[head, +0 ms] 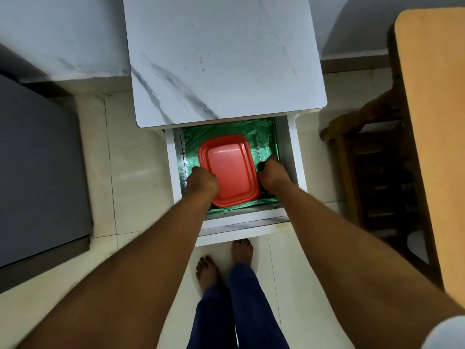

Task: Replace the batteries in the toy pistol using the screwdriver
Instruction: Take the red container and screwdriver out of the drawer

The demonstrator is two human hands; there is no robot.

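A red plastic box (230,170) with its lid on lies in the open drawer (286,152) of a white cabinet. My left hand (201,182) is curled over the box's left edge. My right hand (270,173) grips its right edge, thumb on the rim. Just beyond the right hand a thin metal rod (257,149) shows; I cannot tell if it is the screwdriver. Something dark (265,191) lies under the right wrist, mostly hidden. No toy pistol or batteries are in sight.
Green plastic sheet (259,132) lines the drawer. The cabinet's marble-patterned top (226,59) lies above it. A grey unit (37,159) stands at the left, a wooden table (432,122) and chair at the right. My bare feet (224,260) stand on pale floor tiles.
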